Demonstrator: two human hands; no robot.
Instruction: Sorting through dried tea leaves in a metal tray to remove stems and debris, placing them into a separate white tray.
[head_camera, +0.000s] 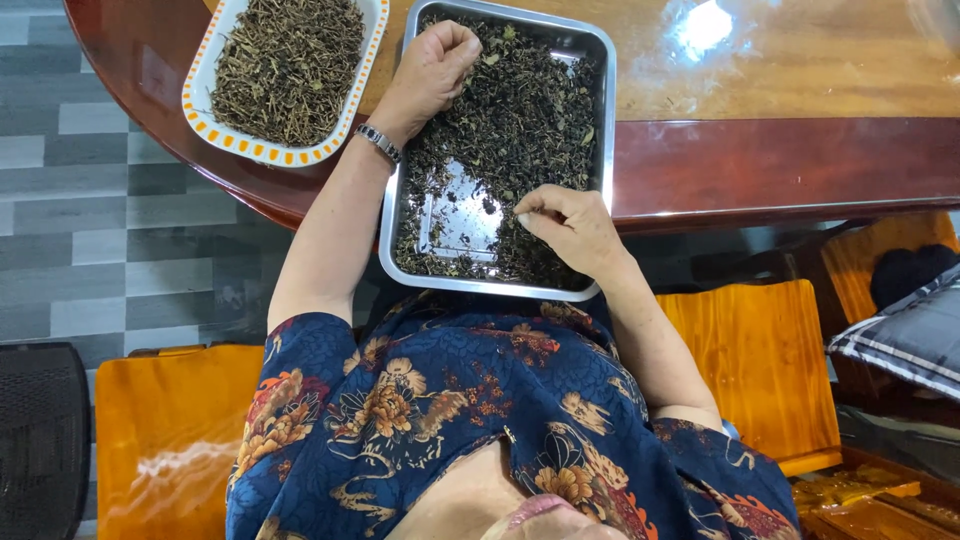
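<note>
A rectangular metal tray (603, 120) on the table edge holds dark dried leaves, with a bare patch of metal near its middle. My left hand (432, 68), with a metal watch on its wrist, rests at the tray's far left corner, fingers curled shut into the dried leaves (530, 110). My right hand (575, 225) is over the tray's near right part, thumb and fingertips pinched on a small bit of leaf. A white oblong dish (200, 110) with an orange-dotted rim, filled with dried brownish stems (285, 65), stands to the left of the tray.
The glossy wooden table (780, 130) has a rounded dark red edge. Orange wooden chairs (760, 360) stand on either side of me. A striped cushion (905, 335) lies at the right, a black mesh seat (40, 430) at the lower left, over grey floor tiles.
</note>
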